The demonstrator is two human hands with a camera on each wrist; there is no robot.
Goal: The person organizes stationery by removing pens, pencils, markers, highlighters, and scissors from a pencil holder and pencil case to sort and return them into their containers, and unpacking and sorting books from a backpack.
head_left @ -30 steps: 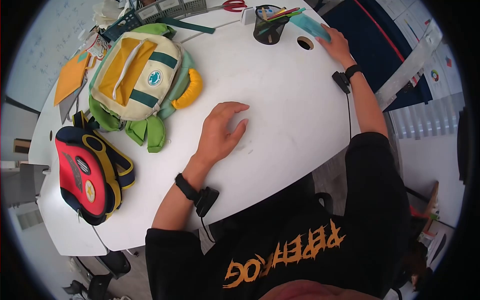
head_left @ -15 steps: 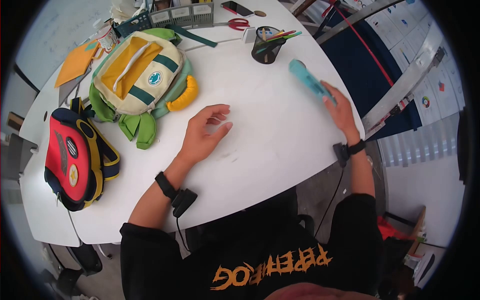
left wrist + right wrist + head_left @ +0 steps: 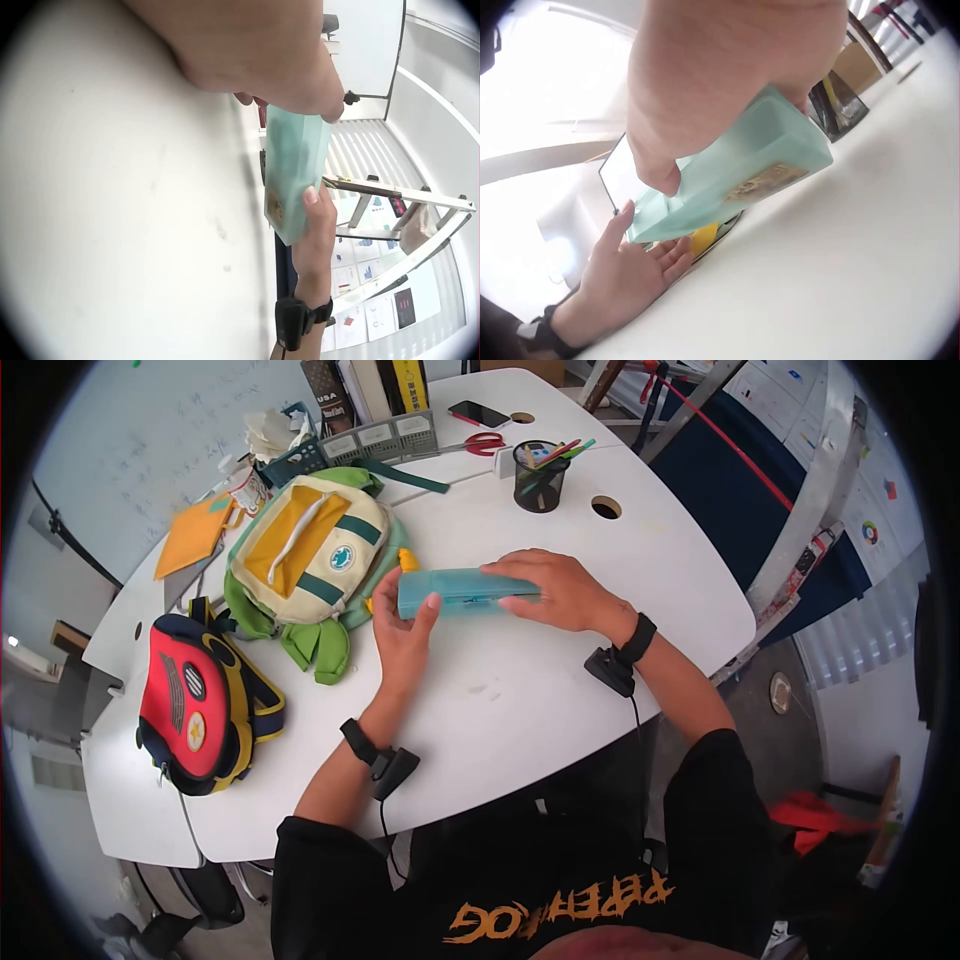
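Observation:
A translucent teal pencil case [image 3: 455,588] is held level over the white table, in front of the cream-and-green backpack [image 3: 310,550]. My right hand [image 3: 560,588] grips its right part, thumb on the near side and fingers over the top. At the other end my left hand [image 3: 400,635] has its thumb on the near side and its fingers round the far side. The right wrist view shows the left hand's fingers [image 3: 676,259] below the case's end. A brown picture or label [image 3: 769,182] marks one face of the case.
A red toy-car-like backpack [image 3: 190,705] lies at the left. Behind are a black mesh pen cup [image 3: 538,485], red-handled scissors [image 3: 486,444], a phone [image 3: 479,414], a grey organizer [image 3: 390,438] and an orange folder [image 3: 192,538]. The table has a round hole [image 3: 606,507].
My right hand has brought the pencil case from the table's right side, by the pen cup, to the middle in front of the backpack. My left hand has come up to its left end.

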